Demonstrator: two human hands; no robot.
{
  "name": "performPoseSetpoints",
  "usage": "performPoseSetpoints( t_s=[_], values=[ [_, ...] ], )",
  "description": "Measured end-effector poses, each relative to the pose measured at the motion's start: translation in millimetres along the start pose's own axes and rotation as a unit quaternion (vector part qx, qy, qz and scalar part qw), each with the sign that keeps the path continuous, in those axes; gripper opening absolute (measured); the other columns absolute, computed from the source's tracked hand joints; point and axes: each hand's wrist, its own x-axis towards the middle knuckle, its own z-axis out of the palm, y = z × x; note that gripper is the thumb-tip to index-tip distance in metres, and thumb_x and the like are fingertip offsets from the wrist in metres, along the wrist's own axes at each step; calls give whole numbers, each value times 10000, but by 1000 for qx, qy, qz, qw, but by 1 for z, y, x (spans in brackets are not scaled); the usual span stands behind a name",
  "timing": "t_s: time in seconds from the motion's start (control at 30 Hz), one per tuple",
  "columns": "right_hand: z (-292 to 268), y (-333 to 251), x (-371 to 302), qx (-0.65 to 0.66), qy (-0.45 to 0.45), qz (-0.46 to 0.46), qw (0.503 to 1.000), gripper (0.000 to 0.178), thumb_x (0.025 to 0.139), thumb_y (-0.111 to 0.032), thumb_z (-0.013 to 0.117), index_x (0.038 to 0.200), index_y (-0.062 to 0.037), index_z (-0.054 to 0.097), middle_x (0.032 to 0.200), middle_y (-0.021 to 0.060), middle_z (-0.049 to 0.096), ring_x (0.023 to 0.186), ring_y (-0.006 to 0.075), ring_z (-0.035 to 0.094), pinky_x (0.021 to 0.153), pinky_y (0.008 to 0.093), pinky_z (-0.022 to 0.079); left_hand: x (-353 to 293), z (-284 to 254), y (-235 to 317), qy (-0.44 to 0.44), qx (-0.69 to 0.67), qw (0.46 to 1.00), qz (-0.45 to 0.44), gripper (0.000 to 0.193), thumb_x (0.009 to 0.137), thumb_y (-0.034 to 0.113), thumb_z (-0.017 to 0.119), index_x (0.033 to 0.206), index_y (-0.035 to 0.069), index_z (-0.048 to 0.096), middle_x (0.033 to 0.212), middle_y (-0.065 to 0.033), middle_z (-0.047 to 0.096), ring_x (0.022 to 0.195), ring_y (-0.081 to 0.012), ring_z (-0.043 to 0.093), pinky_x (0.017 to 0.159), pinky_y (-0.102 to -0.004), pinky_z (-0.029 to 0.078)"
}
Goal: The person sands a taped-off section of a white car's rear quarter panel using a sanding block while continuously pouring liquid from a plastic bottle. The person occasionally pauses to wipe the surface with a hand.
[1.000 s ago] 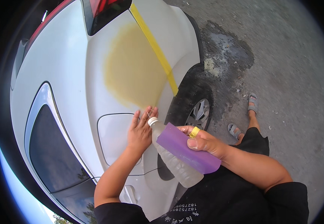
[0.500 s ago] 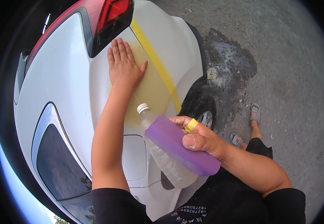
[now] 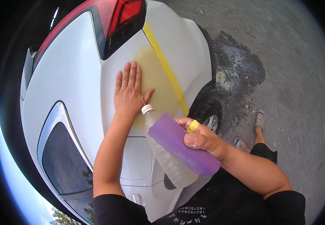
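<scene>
My left hand (image 3: 129,90) lies flat on the white car's rear side panel (image 3: 113,75), fingers stretched upward and thumb out. It partly covers a dull yellowish patch (image 3: 158,80) of the panel. My right hand (image 3: 201,140) grips a clear plastic bottle (image 3: 170,161) with a white cap (image 3: 147,108), together with a purple sheet (image 3: 181,144) laid along its side. A thin stream of water (image 3: 143,99) comes from the cap toward the base of my left thumb. Yellow tape (image 3: 193,126) wraps one right finger; other right fingers are hidden behind the sheet.
Yellow masking tape (image 3: 166,67) runs along the panel seam beside the patch. The red tail light (image 3: 127,15) is above, the rear wheel (image 3: 211,122) to the right, a side window (image 3: 63,157) at lower left. Wet, stained ground (image 3: 237,63) lies beyond the bumper.
My left hand has slid down the panel, closer to the bottle, uncovering the upper part of the yellowish patch. The bottle and sheet stay in my right hand. The view has shifted slightly.
</scene>
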Motion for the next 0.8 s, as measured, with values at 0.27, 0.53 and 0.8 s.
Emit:
performPoseSetpoints(
  t_s=[0.27, 0.53, 0.8],
  values=[
    [26, 14, 20, -10, -41, 41, 998, 795, 933, -318, 750, 1487, 29, 298, 1258, 107, 603, 1110, 106, 578, 949, 270, 483, -108, -3, -2, 15, 17, 994, -109, 883, 955, 564, 541, 1555, -35, 295, 1643, -198, 268, 1546, -335, 207, 1252, -469, 165],
    [40, 8, 34, -6, -32, 24, 999, 778, 922, -364, 751, 1448, 29, 334, 1220, 99, 607, 1078, 104, 588, 933, 270, 493, -72, -1, 4, 69, -54, 988, -128, 918, 926, 548, 593, 1567, -23, 269, 1657, -205, 222, 1557, -339, 158, 1261, -469, 110],
    [16, -26, 25, -3, -11, -44, 999, 777, 871, -453, 758, 1387, 8, 406, 1228, 93, 591, 1071, 117, 598, 936, 276, 501, 71, -12, 15, -64, 88, 984, -139, 907, 983, 644, 385, 1604, 18, 175, 1695, -149, 101, 1575, -293, 18, 1272, -423, 8]
  ],
)
